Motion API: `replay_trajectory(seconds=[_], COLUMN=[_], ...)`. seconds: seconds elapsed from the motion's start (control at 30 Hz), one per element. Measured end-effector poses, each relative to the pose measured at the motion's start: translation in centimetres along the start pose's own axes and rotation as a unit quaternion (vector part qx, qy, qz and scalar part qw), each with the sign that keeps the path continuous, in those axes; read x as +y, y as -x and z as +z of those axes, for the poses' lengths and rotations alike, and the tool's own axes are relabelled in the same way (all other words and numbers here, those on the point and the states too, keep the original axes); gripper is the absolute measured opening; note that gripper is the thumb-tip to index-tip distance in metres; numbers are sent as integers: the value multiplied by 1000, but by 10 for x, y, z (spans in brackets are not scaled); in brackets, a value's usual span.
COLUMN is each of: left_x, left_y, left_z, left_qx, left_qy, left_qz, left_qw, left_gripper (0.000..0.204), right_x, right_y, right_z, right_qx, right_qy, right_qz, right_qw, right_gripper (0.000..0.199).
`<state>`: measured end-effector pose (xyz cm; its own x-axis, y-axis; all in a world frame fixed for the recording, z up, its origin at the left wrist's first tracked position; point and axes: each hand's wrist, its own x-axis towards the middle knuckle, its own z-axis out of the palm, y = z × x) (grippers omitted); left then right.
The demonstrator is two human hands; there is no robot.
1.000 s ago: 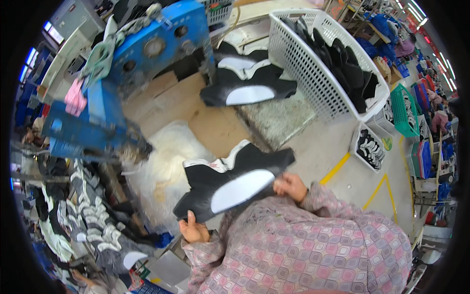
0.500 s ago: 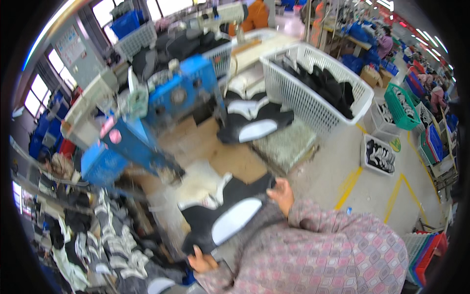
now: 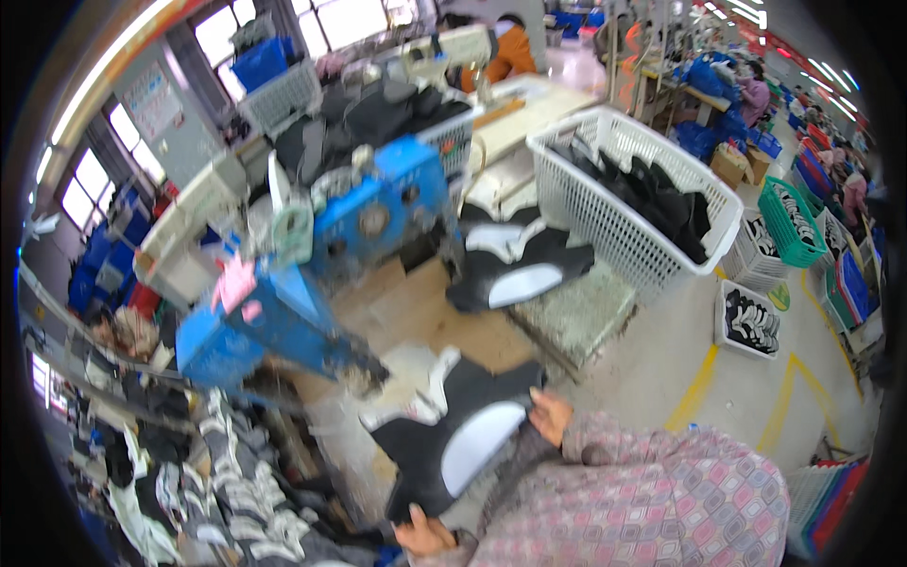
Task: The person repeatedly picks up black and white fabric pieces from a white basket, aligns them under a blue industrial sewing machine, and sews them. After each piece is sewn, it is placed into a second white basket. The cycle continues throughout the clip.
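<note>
A flat black shoe upper piece [image 3: 416,449] with a white oval patch and pale trim along its far edge is stretched between my hands. My left hand [image 3: 425,535] pinches its near-left corner, thumb on top. At its right end my right hand [image 3: 551,417] grips the edge between thumb and fingers. The far part of the piece reaches over the worktable [image 3: 383,307], close to the lower arm of a blue machine [image 3: 326,321]. A similar black piece with a white oval [image 3: 526,283] lies farther back on the table.
A white plastic basket [image 3: 628,231] of black pieces stands beyond, at the right. More black pieces [image 3: 378,113] are heaped behind the blue machine. Pale and grey pieces [image 3: 246,501] pile up at lower left. Another white crate [image 3: 746,347] sits on the floor. A person in orange [image 3: 510,55] is at the back.
The whole scene has shifted slightly down and to the right in view. Both hands still hold the upper piece, which is tilted a little more steeply.
</note>
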<state>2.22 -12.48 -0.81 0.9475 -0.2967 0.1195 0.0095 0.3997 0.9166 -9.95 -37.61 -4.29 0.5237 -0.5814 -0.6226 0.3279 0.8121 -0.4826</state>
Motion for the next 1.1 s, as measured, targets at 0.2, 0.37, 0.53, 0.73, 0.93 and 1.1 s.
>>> replay_trajectory(seconds=[0.2,0.37,0.53,0.73,0.93,1.1], left_x=[2,-25,-51,-64,-67,-56], left_y=[-7,-30,-23,-7,-8,-21], left_z=[-3,-42,-47,-24,-22,-27], left_qx=[86,77,227,225,307,192], left_qy=[102,147,213,164,116,174], left_qz=[-105,-151,-384,-223,-282,-316], left_qw=[985,975,869,934,902,913], left_gripper=[18,8,28,26,34,26], right_x=[-5,1,17,17,13,6], right_y=[-11,-21,-15,-15,-8,-11], right_z=[20,39,35,23,24,27], right_qx=[-75,12,-57,-31,-74,-77], right_qy=[141,370,290,274,280,279], right_qz=[-51,-21,-142,-141,-176,-137], right_qw=[986,929,945,951,941,947], right_gripper=[57,63,45,36,33,38])
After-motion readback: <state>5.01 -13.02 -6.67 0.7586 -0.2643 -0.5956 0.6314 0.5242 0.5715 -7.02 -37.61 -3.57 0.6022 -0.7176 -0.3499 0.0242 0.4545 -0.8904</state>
